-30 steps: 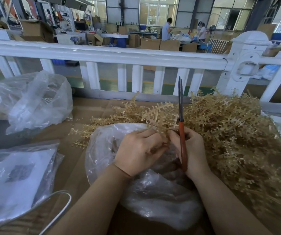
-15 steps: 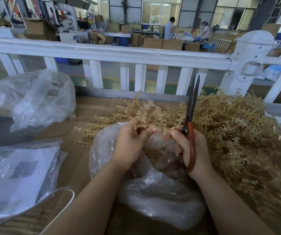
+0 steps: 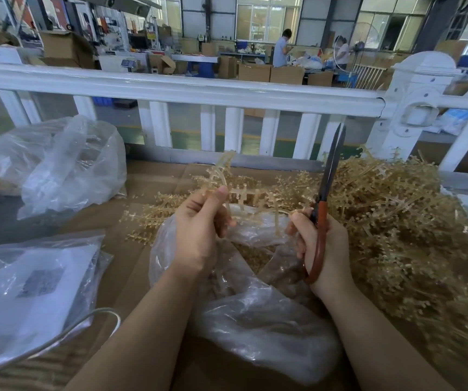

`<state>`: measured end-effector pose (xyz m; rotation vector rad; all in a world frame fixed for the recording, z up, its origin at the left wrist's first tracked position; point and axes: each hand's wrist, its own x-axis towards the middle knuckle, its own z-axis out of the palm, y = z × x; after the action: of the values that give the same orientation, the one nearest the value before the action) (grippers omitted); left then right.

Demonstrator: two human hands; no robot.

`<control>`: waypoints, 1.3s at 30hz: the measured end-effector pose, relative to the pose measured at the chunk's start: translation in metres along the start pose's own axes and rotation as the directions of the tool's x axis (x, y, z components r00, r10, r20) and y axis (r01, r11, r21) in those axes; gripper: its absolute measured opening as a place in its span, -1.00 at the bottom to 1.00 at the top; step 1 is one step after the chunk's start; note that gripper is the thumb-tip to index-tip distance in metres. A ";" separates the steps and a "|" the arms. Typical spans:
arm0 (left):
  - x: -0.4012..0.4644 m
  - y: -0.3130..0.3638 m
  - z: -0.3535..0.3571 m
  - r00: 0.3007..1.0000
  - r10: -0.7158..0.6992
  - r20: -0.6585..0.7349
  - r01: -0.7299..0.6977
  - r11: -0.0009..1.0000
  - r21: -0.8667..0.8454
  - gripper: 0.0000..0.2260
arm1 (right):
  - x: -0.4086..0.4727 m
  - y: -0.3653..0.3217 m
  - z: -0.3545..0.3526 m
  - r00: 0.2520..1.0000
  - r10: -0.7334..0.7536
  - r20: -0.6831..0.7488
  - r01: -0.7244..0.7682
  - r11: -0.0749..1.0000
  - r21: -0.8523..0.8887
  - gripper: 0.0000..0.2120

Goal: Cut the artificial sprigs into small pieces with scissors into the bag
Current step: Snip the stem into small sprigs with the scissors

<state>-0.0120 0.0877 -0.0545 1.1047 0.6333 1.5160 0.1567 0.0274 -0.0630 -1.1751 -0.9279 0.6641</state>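
Observation:
My left hand (image 3: 199,232) pinches a tan artificial sprig (image 3: 221,170) that curves up and to the right over the mouth of a clear plastic bag (image 3: 255,320). My right hand (image 3: 326,249) grips red-handled scissors (image 3: 327,182), blades nearly together and pointing up toward the rail. The scissors stand right of the sprig, apart from it. Small tan cut pieces lie inside the bag between my hands. A large heap of uncut sprigs (image 3: 396,221) fills the right side of the cardboard-covered table.
A white railing (image 3: 170,88) runs across just beyond the table. Two crumpled clear bags lie left, one far (image 3: 58,165) and one near (image 3: 29,286) with paper inside. A white cable (image 3: 94,320) loops at the front left. People work at distant benches.
My left hand has lifted a sprig up out of the bag mouth. The scissors tilted slightly right, opened, and now stand nearly closed. My hands moved apart.

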 end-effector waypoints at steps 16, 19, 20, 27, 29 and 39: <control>-0.004 -0.003 0.000 0.906 -0.065 0.418 0.044 0.997 0.059 -0.91 | 0.001 0.004 -0.005 0.999 0.019 -0.032 -0.021 0.998 -0.062 -0.83; 0.000 0.000 -0.004 0.913 -0.128 0.388 0.188 0.975 -0.120 -0.76 | 0.003 0.004 -0.004 0.990 0.076 -0.119 -0.067 0.995 0.078 -0.72; 0.001 0.002 -0.006 0.919 -0.139 0.370 0.230 0.950 -0.213 -0.73 | 0.005 0.004 -0.004 0.984 0.089 -0.156 -0.073 0.992 0.104 -0.70; 0.009 0.011 -0.009 0.968 -0.220 0.122 0.251 0.808 -0.533 -0.88 | 0.005 0.002 -0.004 0.981 0.056 -0.187 -0.026 0.987 0.160 -0.63; 0.010 0.010 -0.008 0.965 -0.252 0.076 0.253 0.807 -0.533 -0.87 | 0.004 0.002 -0.004 0.985 0.054 -0.161 -0.025 0.984 0.174 -0.58; 0.016 0.009 -0.022 0.920 -0.359 0.156 0.373 0.686 -0.625 -0.07 | 0.007 0.003 -0.009 0.999 -0.002 0.041 -0.010 0.961 0.275 -0.85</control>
<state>-0.0351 0.1043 -0.0512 0.4161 0.2436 1.2143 0.1677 0.0299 -0.0655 -0.9186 -0.8368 0.7960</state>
